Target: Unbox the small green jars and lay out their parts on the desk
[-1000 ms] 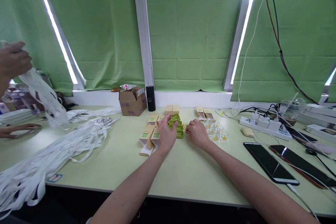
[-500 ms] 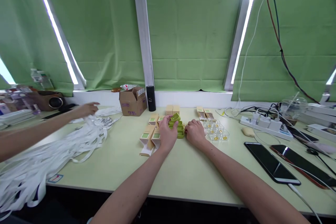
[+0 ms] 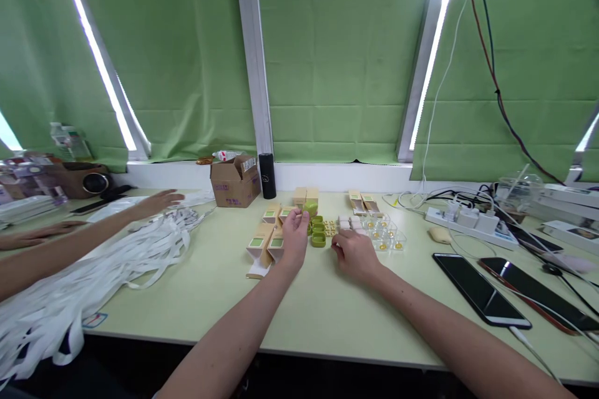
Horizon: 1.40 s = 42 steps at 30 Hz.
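My left hand (image 3: 294, 238) is closed on a small green box (image 3: 310, 207), lifted and tilted at its fingertips. Under and beside it, several open green boxes (image 3: 319, 239) stand in rows on the table. My right hand (image 3: 356, 254) has its fingers curled together just above the tabletop; whatever they may hold is hidden. Between the hands lie small yellowish square pieces (image 3: 330, 228). Soft white blocks (image 3: 350, 222) sit right behind my right hand. To their right are clear cups (image 3: 384, 235) with gold-coloured bits inside. Left of my left hand lie kraft cartons (image 3: 260, 243) with green labels.
More kraft cartons (image 3: 306, 196) and opened ones (image 3: 364, 202) stand farther back. A cardboard box (image 3: 234, 182) and black bottle (image 3: 267, 176) are near the wall. Phones (image 3: 482, 290) and a power strip (image 3: 470, 224) lie right. Another person's hand (image 3: 161, 201) reaches over white straps (image 3: 116, 268).
My left hand has tilted the green box and shifted slightly. My right hand has drawn back toward me, uncovering the yellowish pieces and white blocks. The other person's second hand has appeared.
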Available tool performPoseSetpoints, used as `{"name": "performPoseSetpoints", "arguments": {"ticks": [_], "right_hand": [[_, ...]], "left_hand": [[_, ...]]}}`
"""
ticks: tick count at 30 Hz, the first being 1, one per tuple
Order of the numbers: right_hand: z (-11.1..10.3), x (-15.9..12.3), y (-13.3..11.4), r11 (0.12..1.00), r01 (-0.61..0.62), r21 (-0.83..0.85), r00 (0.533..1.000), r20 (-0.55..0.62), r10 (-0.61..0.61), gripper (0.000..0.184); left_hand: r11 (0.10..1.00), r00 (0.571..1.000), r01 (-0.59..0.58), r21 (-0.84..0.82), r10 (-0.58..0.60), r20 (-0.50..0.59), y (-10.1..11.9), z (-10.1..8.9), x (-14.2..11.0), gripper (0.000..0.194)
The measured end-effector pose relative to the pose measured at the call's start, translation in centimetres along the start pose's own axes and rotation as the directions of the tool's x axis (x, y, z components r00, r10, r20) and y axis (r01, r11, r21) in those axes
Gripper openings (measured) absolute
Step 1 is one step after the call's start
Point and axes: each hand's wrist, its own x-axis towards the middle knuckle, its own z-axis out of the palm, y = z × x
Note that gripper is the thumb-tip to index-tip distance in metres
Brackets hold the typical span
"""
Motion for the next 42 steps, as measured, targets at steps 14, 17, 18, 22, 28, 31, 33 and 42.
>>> {"name": "performPoseSetpoints", "arguments": {"ticks": [14, 17, 18, 22, 28, 31, 33, 42], "right_hand": [[-0.7, -1.3, -0.7, 0.962, 0.106, 0.25, 0.971, 0.181, -0.154, 0.015], [-0.8, -1.3, -0.6, 0.959, 0.099, 0.264, 0.971, 0.185, -0.152, 0.016], [-0.9, -1.3, -0.6, 0.958, 0.096, 0.268, 0.971, 0.187, -0.15, 0.017], [-1.3, -1.2, -0.7, 0.955, 0.081, 0.286, 0.97, 0.199, -0.142, 0.017], [-1.5, -1.2, -0.7, 0.951, 0.064, 0.304, 0.967, 0.216, -0.135, 0.016], [-1.4, -1.2, -0.6, 0.945, 0.055, 0.322, 0.97, 0.209, -0.127, 0.016], [-1.3, -1.2, -0.5, 0.943, 0.055, 0.327, 0.97, 0.205, -0.128, 0.017], [-1.0, -1.1, -0.4, 0.949, 0.054, 0.311, 0.969, 0.211, -0.125, 0.016]], "left_hand": [[0.827, 0.91, 0.412, -0.382, -0.398, 0.119, 0.6, -0.5, 0.4, 0.025], [0.849, 0.924, 0.38, -0.367, -0.368, 0.106, 0.7, -0.4, 0.3, 0.03], [0.861, 0.932, 0.36, -0.36, -0.35, 0.095, 0.6, -0.4, 0.3, 0.032], [0.937, 0.971, 0.236, -0.256, -0.233, 0.043, 0.3, -0.5, 0.6, 0.038], [0.926, 0.981, -0.167, 0.339, 0.191, -0.039, 0.9, -1.1, 0.7, 0.035], [0.649, 0.891, -0.408, 0.642, 0.437, 0.125, 1.9, -1.5, 0.6, 0.022], [0.456, 0.866, -0.451, 0.767, 0.432, 0.253, 2.5, -1.8, 0.6, 0.022], [0.022, 0.911, -0.412, 0.911, 0.032, 0.411, 2.5, -2.9, 1.2, 0.026]]}}
